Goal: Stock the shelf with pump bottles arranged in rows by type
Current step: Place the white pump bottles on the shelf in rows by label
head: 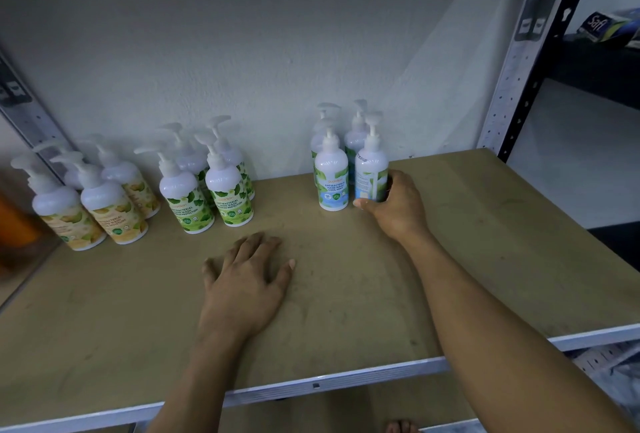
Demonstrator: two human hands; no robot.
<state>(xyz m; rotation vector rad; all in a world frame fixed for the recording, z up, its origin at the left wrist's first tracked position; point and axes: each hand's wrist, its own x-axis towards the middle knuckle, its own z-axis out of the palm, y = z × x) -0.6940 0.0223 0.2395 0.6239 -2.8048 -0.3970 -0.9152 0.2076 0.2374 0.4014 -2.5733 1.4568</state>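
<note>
Three groups of white pump bottles stand at the back of the brown shelf board (485,224). Yellow-label bottles (104,204) are at the left, green-label bottles (207,193) in the middle, blue-green mint bottles (330,179) at the right. My right hand (398,204) grips the front right mint bottle (370,172) low on its side, thumb across the front; the bottle stands upright on the board with its label turned away. My left hand (246,280) rests flat on the board, fingers spread, in front of the green group.
A grey wall backs the shelf. A perforated metal upright (512,72) rises at the right, another (31,117) at the left. The shelf's white front rail (346,380) runs along the near edge. A neighbouring dark shelf holds a printed box (602,27).
</note>
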